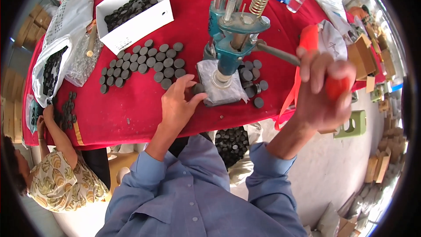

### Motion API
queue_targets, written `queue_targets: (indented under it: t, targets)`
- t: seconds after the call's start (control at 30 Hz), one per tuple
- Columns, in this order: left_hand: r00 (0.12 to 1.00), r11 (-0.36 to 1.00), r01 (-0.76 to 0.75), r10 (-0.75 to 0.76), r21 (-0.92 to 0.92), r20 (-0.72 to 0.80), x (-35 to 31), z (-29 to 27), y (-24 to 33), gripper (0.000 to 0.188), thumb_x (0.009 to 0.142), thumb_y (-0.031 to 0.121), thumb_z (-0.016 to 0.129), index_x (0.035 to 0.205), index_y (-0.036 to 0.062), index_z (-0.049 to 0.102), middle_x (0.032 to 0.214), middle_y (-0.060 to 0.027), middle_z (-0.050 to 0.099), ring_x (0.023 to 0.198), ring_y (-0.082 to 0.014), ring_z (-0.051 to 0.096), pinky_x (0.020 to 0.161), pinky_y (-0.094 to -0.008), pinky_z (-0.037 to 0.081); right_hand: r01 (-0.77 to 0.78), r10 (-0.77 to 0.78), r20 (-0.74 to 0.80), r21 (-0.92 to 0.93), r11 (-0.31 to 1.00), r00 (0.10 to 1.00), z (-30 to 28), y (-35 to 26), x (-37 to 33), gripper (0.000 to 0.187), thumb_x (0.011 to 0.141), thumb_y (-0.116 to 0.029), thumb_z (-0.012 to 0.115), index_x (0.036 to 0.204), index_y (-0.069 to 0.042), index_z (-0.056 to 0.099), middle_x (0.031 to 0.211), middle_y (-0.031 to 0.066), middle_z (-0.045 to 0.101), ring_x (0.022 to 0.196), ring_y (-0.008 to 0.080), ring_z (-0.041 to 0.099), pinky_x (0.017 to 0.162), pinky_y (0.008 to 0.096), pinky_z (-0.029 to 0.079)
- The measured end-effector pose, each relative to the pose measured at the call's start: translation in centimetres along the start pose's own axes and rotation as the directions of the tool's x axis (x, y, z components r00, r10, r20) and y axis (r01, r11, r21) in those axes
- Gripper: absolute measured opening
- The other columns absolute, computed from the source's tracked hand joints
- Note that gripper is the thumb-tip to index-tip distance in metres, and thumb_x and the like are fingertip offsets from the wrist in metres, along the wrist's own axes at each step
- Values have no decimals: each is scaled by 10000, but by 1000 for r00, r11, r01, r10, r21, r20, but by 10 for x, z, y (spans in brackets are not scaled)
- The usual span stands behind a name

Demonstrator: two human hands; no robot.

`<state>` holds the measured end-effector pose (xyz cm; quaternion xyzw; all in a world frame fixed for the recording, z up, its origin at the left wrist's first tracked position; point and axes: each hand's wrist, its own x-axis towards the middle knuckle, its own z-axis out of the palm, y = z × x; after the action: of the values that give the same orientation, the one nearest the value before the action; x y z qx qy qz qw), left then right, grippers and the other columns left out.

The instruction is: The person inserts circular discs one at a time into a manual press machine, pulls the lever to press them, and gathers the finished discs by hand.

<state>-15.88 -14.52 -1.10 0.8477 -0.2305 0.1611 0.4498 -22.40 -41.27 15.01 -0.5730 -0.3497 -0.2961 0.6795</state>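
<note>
My left hand [176, 105] pinches a small black disc [198, 88] between thumb and fingers, at the left edge of the press's wrapped base pad [208, 71]. Over that pad stands a teal hand press [230, 57], its pale round tip down on the pad; what lies under the tip is hidden. My right hand [322, 90], smeared by motion, is closed round the red knob [338, 87] at the end of the press's metal lever [278, 54]. Loose black discs [247, 75] lie close to the right of the pad. Many more discs [142, 59] are spread to its left.
A white box of black discs [127, 30] stands at the back left, beside a white sack [66, 22]. Another person [66, 175] works at the left edge. Under the table edge sits a sack of black discs [232, 145]. A clear jar [297, 0] stands back right; a green stool [352, 125] is below.
</note>
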Motion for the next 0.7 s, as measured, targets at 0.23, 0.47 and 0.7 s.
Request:
queue_targets:
  t: [0.23, 0.47, 0.7]
  targets:
    - [994, 996, -66, 71, -58, 84, 32, 41, 18, 740, 686, 286, 929, 1266, 31, 548, 898, -121, 702, 796, -300, 676, 675, -405, 556, -52, 51, -33, -13, 999, 998, -3, 16, 63, 449, 1008, -398, 488, 1173, 2, 609, 742, 43, 478, 750, 224, 496, 875, 450, 452]
    - [997, 998, -61, 61, 11, 56, 36, 56, 20, 808, 660, 324, 936, 1292, 16, 539, 1006, -141, 654, 929, -328, 655, 727, -426, 554, 75, -73, -47, 62, 995, 996, 8, 17, 27, 444, 960, -421, 555, 1146, -19, 594, 733, 48, 509, 701, 227, 514, 844, 443, 452]
    - [962, 962, -201, 230, 186, -147, 27, 10, -4, 502, 730, 231, 894, 1131, 41, 658, 1114, -142, 653, 1006, -348, 614, 849, -446, 524, 81, -87, -176, -42, 996, 981, 22, 13, -81, 316, 895, -488, 667, 1040, -217, 599, 806, 12, 532, 903, 263, 531, 1175, 580, 283]
